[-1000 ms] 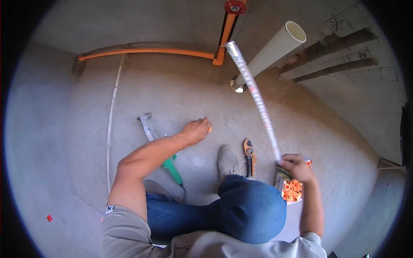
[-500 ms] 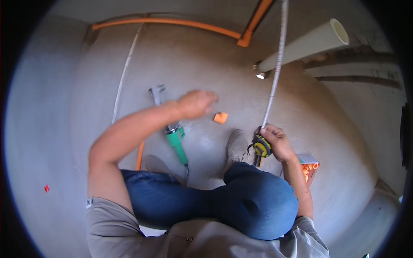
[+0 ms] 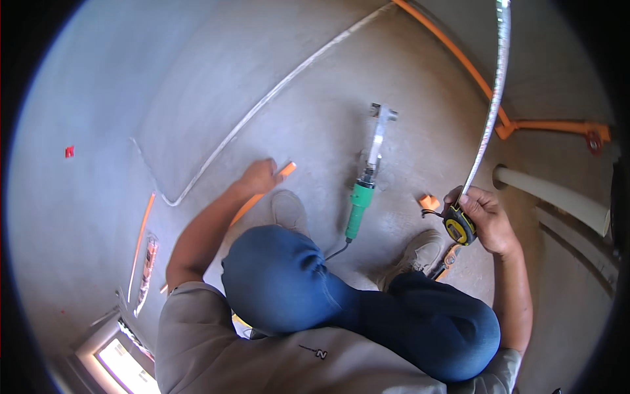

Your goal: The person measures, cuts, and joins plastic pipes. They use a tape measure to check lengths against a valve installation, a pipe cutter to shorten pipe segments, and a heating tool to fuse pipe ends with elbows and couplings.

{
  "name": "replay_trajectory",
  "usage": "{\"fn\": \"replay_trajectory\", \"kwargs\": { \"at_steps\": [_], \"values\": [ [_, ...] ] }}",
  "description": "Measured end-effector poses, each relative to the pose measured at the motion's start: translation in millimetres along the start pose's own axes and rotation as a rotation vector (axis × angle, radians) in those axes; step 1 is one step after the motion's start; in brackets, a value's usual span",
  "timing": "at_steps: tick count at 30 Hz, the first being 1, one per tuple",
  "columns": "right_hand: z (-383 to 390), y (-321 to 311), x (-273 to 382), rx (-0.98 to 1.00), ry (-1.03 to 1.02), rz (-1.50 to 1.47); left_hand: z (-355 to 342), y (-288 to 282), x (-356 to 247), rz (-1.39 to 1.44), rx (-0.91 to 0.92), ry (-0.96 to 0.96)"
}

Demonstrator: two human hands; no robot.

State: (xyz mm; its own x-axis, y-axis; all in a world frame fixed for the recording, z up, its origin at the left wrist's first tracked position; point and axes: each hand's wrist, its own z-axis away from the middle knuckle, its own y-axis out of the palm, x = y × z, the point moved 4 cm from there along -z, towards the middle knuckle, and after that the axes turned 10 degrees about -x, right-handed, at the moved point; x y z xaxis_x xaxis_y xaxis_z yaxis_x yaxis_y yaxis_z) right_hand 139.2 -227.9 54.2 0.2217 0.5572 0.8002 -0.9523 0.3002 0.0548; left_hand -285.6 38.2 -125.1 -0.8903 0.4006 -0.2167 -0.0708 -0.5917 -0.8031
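Observation:
My left hand (image 3: 261, 176) is closed on an orange pipe (image 3: 246, 210), which slants down behind my raised knee. My right hand (image 3: 487, 220) grips a yellow and black tape measure (image 3: 459, 226), its long silver blade (image 3: 487, 125) extended upward past the top of the view. A small orange fitting (image 3: 428, 202) lies on the floor just left of the tape. A green-handled power tool (image 3: 359, 207) with a metal head and a cord lies between my hands. An orange and black cutting tool (image 3: 450, 261) is beside my right shoe, partly hidden.
Orange piping (image 3: 459, 52) with a red valve handle (image 3: 594, 141) runs along the far side. A white pipe (image 3: 551, 197) projects at right. A pale strip (image 3: 275, 92) crosses the floor (image 3: 210, 85). At left lie a thin orange pipe (image 3: 141, 240) and a wrapped bundle (image 3: 147, 269).
My view has swung left. My left hand has left the small orange fitting and now holds a pipe. My right hand still has the tape measure, its blade extended.

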Motion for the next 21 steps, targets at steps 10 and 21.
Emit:
{"fn": "replay_trajectory", "kwargs": {
  "at_steps": [10, 21],
  "values": [
    [-108.2, 161.9, 73.5, 0.097, 0.110, 0.247, 41.3, 48.5, 67.9, -0.051, -0.169, 0.022],
    [-190.8, 321.0, -0.2, -0.142, 0.185, -0.297, 2.6, -114.3, 40.9, 0.671, -0.241, 0.059]
  ]
}}
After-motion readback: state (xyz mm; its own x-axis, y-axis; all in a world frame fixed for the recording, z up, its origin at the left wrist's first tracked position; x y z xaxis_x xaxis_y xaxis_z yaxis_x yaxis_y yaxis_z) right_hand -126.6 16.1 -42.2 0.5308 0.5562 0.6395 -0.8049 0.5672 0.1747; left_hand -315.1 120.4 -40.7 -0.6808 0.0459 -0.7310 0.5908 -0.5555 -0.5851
